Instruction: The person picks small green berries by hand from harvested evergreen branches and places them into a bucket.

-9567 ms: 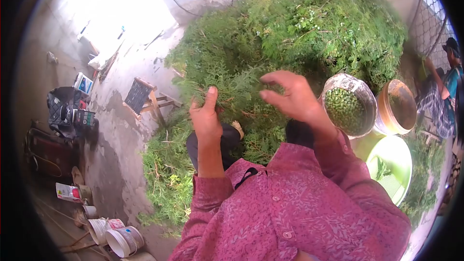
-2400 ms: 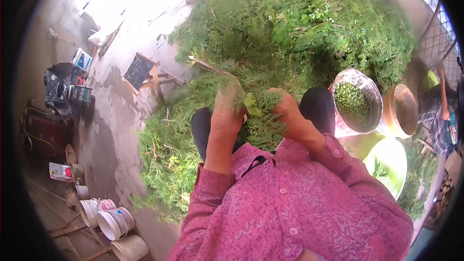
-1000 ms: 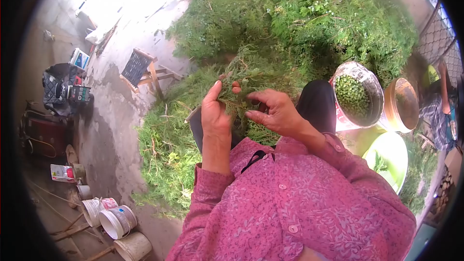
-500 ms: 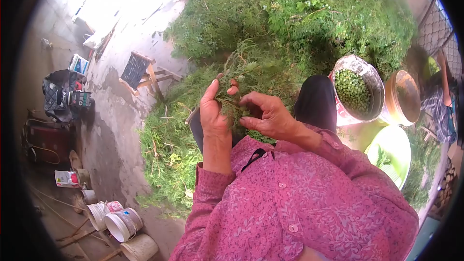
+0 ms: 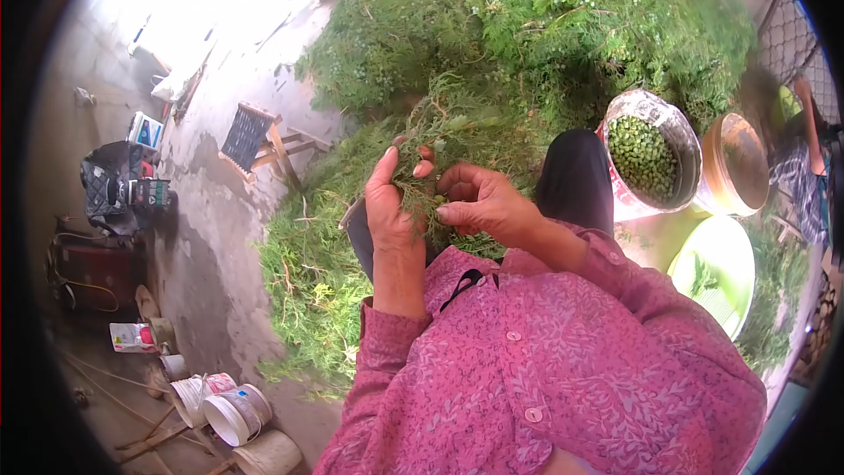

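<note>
My left hand [image 5: 389, 198] is closed around a leafy conifer sprig [image 5: 431, 127], whose feathery tip rises above the fingers. Close beside it, my right hand [image 5: 492, 207] pinches with thumb and forefinger at the lower part of the sprig, where a small green cone seems to sit; the fingers partly hide it. Under and beyond both hands spreads a large heap of cut green branches [image 5: 527, 26]. To the right of my knee stands a whitish bucket [image 5: 688, 167] holding many small green cones [image 5: 642, 157].
Beside the bucket are a tan pail [image 5: 747, 163] and a light green basin [image 5: 738, 273] with a sprig in it. A folding stool [image 5: 251, 136] stands left of the heap. Several white buckets [image 5: 230, 418] lie at lower left. Another person's arm [image 5: 811, 127] shows at far right.
The right thumb and forefinger have closed in a little on the sprig. The left hand keeps its hold. The whole view has shifted slightly.
</note>
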`<state>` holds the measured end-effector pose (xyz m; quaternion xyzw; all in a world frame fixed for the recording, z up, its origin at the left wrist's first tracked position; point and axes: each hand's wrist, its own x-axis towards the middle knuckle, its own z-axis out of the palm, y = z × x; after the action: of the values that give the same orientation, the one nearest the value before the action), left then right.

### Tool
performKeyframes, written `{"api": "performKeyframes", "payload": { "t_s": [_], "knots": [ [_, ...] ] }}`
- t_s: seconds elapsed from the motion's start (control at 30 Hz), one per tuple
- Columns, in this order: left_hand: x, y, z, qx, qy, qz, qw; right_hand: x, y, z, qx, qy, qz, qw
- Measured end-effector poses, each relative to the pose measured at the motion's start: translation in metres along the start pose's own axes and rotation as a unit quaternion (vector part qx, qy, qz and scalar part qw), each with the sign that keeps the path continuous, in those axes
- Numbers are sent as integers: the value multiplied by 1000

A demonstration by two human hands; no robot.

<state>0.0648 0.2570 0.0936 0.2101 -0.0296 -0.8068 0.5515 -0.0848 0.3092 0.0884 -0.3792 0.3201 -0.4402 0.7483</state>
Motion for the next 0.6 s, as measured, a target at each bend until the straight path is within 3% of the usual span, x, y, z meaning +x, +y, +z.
{"api": "performKeyframes", "payload": {
  "t_s": [0.17, 0.33, 0.43, 0.6],
  "knots": [
    [3, -1, -1, 5, -10, -3, 1000, 1, 3, 5, 3, 36, -14, 999],
    [0, -5, 9, 15, -7, 5, 1000, -1, 2, 10, -145, 83, -137, 976],
    [-2, -6, 18, 63, 14, 27, 998, -1, 3, 8, -133, 54, -129, 981],
    [0, -6, 19, 61, -32, -3, 998, -5, 1, 8, -85, 53, -125, 987]
  ]
}}
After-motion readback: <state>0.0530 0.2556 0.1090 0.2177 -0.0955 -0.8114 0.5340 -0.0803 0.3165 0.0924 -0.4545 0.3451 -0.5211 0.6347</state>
